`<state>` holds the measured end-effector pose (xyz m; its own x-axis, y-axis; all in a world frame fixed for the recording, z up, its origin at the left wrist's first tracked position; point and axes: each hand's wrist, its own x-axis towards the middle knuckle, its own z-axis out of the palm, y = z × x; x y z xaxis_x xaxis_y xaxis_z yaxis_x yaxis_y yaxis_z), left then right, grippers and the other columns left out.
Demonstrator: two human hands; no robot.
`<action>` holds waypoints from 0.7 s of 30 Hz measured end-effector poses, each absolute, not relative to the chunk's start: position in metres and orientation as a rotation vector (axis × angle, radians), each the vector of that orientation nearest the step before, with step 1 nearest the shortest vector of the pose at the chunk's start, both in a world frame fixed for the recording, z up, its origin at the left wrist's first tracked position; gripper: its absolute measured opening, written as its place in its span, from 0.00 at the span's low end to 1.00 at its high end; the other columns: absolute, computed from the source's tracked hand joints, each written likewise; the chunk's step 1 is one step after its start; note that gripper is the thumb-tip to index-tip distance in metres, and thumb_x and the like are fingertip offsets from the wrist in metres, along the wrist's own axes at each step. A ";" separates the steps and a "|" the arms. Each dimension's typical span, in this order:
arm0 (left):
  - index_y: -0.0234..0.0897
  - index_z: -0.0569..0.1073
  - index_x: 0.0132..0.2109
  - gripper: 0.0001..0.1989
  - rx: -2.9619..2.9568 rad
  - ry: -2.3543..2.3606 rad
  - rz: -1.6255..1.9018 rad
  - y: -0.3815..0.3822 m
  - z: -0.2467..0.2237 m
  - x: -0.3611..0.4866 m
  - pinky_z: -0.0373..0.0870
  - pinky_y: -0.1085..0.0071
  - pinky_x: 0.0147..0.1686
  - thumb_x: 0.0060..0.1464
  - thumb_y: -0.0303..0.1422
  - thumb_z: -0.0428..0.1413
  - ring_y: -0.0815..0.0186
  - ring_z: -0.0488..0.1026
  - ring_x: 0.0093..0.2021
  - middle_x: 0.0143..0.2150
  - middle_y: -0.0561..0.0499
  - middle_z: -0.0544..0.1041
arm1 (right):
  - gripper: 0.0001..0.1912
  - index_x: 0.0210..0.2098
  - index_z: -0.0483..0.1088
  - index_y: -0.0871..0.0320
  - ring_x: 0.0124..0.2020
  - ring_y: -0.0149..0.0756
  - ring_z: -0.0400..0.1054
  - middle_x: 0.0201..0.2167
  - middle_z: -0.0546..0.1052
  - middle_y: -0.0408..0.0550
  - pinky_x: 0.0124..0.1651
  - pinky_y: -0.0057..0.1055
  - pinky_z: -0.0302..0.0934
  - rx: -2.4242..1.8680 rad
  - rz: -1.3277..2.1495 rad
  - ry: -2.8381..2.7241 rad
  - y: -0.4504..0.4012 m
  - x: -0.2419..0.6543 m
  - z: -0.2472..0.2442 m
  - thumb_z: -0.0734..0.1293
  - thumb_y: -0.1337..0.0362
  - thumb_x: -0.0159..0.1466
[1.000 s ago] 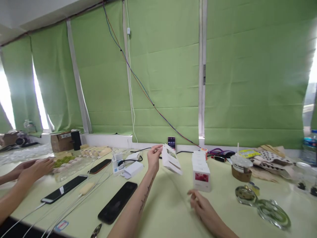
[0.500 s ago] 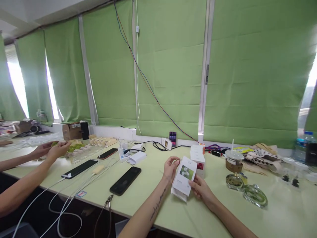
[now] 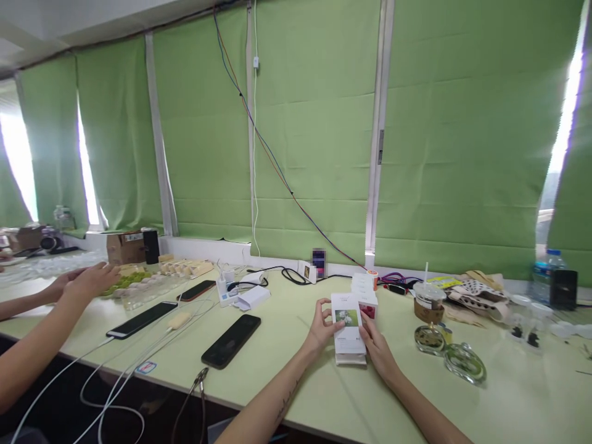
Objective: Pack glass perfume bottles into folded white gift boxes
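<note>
Between my hands is a small white cardboard box (image 3: 350, 343) with a photo of white flowers on its front. Its near end shows a folded edge. My left hand (image 3: 324, 327) grips the box's left side, thumb across the front. On the right side, my right hand (image 3: 375, 345) presses its fingers and thumb along the edge. Just behind stand more white boxes (image 3: 364, 285), one with a red picture, partly hidden by the held one.
Left of my arms lies a black phone (image 3: 231, 340), with cables and a power strip (image 3: 226, 290) beyond. At right are a lidded cup (image 3: 429, 302) and glass dishes (image 3: 465, 362). Another person's hands (image 3: 87, 280) work at far left over a tray (image 3: 148, 290).
The box has gone from tilted to nearly upright and square to me. My left hand has moved its thumb onto the front. The view has shifted slightly to the right.
</note>
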<state>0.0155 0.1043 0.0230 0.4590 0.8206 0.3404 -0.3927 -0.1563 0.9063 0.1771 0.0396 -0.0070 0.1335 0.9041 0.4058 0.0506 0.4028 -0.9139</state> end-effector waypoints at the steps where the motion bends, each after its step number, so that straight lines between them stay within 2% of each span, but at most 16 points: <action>1: 0.45 0.55 0.46 0.33 1.338 0.444 1.149 0.105 0.023 0.015 0.73 0.70 0.30 0.40 0.39 0.67 0.62 0.78 0.33 0.42 0.49 0.75 | 0.37 0.64 0.53 0.55 0.52 0.48 0.67 0.55 0.71 0.54 0.47 0.38 0.65 -0.964 0.785 -1.328 0.040 0.177 -0.008 0.61 0.45 0.60; 5: 0.47 0.50 0.43 0.31 1.309 0.523 1.256 0.107 0.023 0.013 0.73 0.70 0.27 0.44 0.43 0.64 0.61 0.77 0.33 0.41 0.51 0.75 | 0.43 0.67 0.42 0.55 0.54 0.47 0.66 0.60 0.65 0.55 0.50 0.40 0.63 -0.940 0.731 -1.521 0.044 0.179 -0.014 0.65 0.51 0.60; 10: 0.44 0.51 0.39 0.26 1.375 0.546 1.247 0.108 0.022 0.015 0.73 0.70 0.27 0.47 0.45 0.61 0.63 0.77 0.33 0.43 0.50 0.72 | 0.37 0.67 0.45 0.55 0.60 0.45 0.59 0.64 0.60 0.52 0.56 0.39 0.58 -0.961 0.661 -1.598 0.047 0.181 -0.019 0.62 0.54 0.63; 11: 0.44 0.52 0.38 0.25 1.386 0.546 1.238 0.107 0.021 0.015 0.73 0.70 0.27 0.48 0.46 0.61 0.63 0.77 0.33 0.43 0.50 0.72 | 0.36 0.67 0.45 0.55 0.57 0.45 0.61 0.64 0.60 0.52 0.54 0.39 0.60 -0.972 0.665 -1.590 0.047 0.181 -0.018 0.60 0.54 0.63; 14: 0.43 0.55 0.40 0.24 1.410 0.522 1.204 0.105 0.021 0.015 0.74 0.68 0.30 0.46 0.46 0.62 0.62 0.77 0.35 0.46 0.49 0.70 | 0.35 0.68 0.41 0.56 0.44 0.44 0.70 0.62 0.62 0.54 0.39 0.36 0.67 -1.014 0.683 -1.535 0.045 0.182 -0.015 0.55 0.52 0.65; 16: 0.44 0.58 0.45 0.31 1.475 0.483 1.145 0.102 0.021 0.014 0.73 0.64 0.35 0.39 0.41 0.67 0.59 0.76 0.39 0.49 0.47 0.70 | 0.36 0.67 0.43 0.56 0.40 0.43 0.71 0.61 0.63 0.54 0.33 0.34 0.67 -1.039 0.654 -1.485 0.044 0.182 -0.012 0.54 0.48 0.65; 18: 0.46 0.58 0.53 0.44 1.595 0.439 1.088 0.098 0.020 0.015 0.71 0.62 0.42 0.29 0.32 0.72 0.53 0.73 0.47 0.53 0.44 0.68 | 0.36 0.66 0.49 0.56 0.41 0.44 0.71 0.59 0.66 0.53 0.34 0.34 0.66 -1.059 0.600 -1.447 0.043 0.183 -0.010 0.54 0.46 0.64; 19: 0.47 0.57 0.57 0.49 1.654 0.420 1.075 0.097 0.020 0.015 0.70 0.61 0.45 0.27 0.29 0.72 0.51 0.70 0.51 0.56 0.43 0.67 | 0.36 0.65 0.52 0.56 0.41 0.45 0.71 0.57 0.69 0.53 0.35 0.34 0.66 -1.069 0.580 -1.435 0.043 0.184 -0.009 0.54 0.45 0.63; 21: 0.46 0.55 0.61 0.50 1.715 0.400 1.094 0.095 0.020 0.016 0.68 0.61 0.47 0.32 0.26 0.69 0.50 0.67 0.54 0.58 0.42 0.65 | 0.35 0.63 0.56 0.57 0.36 0.44 0.71 0.47 0.76 0.53 0.35 0.35 0.66 -1.090 0.567 -1.426 0.042 0.185 -0.008 0.55 0.45 0.63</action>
